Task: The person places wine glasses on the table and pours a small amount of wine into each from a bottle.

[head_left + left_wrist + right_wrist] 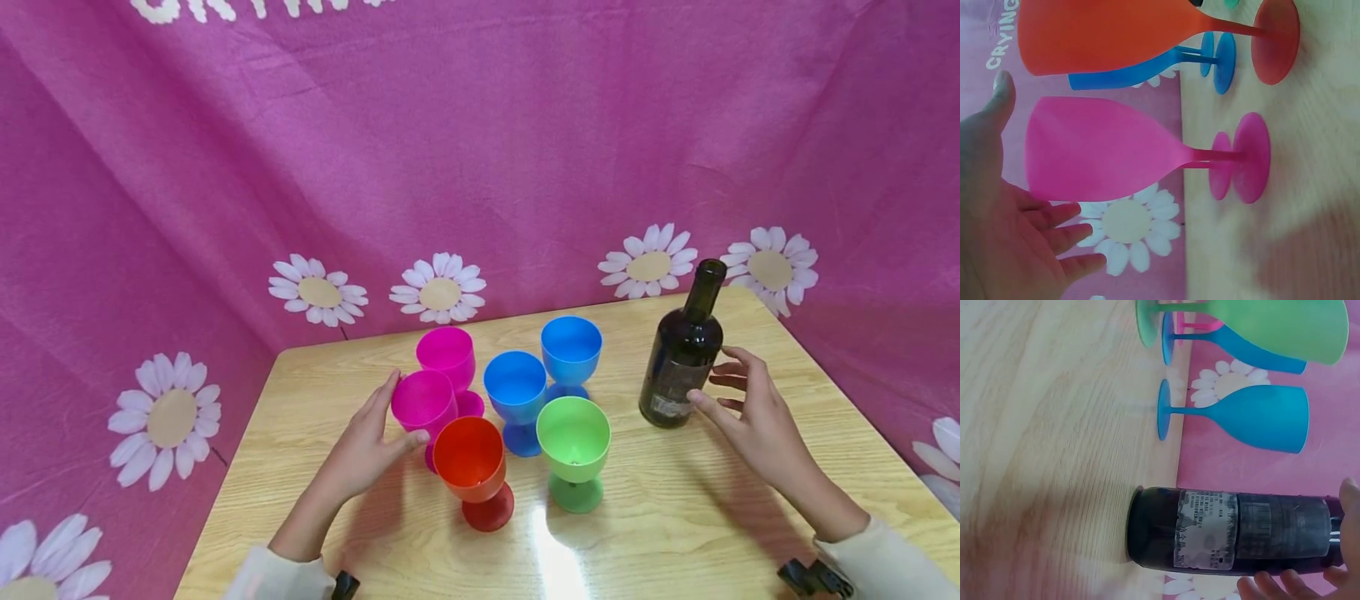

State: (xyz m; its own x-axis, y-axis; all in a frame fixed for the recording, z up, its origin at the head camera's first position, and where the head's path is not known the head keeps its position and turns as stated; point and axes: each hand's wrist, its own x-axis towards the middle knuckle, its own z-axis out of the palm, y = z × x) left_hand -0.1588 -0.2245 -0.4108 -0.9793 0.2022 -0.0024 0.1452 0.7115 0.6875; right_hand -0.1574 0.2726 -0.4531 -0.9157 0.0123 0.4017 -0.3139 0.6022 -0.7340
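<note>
My left hand is spread beside the front magenta goblet, thumb on one side of the bowl and fingers on the other, not wrapped round it. Directly behind stands a second magenta goblet. An orange-red goblet is just right of my left thumb. At the right, a dark wine bottle stands upright with a worn label. Beside it is my right hand, fingers loosely bent and thumb near the bottle's front; whether it touches the glass I cannot tell.
Two blue goblets and a light green goblet stand mid-table between the hands. The wooden table meets a pink-purple cloth with daisy prints at its back and sides.
</note>
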